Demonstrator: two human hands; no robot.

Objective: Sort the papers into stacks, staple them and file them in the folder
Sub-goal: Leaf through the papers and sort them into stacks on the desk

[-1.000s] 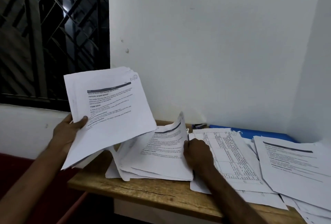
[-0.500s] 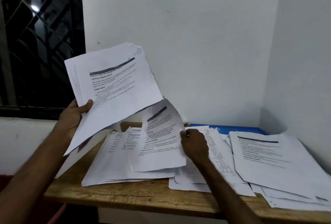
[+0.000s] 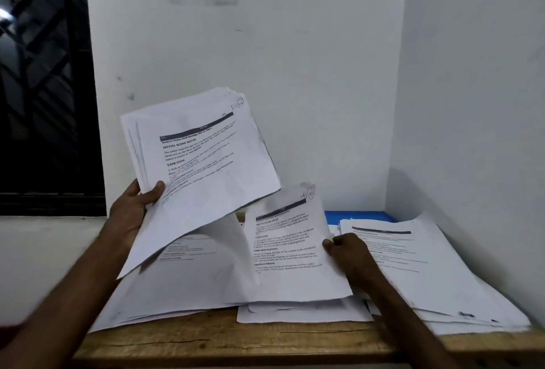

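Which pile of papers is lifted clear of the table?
The thick bundle gripped by the left hand, raised in the air. The right hand holds only one sheet, tilted up from the pile; the right stack lies flat.

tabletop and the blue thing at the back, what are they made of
Tabletop: looks like bare, matt wood, tan with grain and dark cracks. Blue thing: likely a plastic or coated-card folder; only a flat, bright blue strip shows behind the papers.
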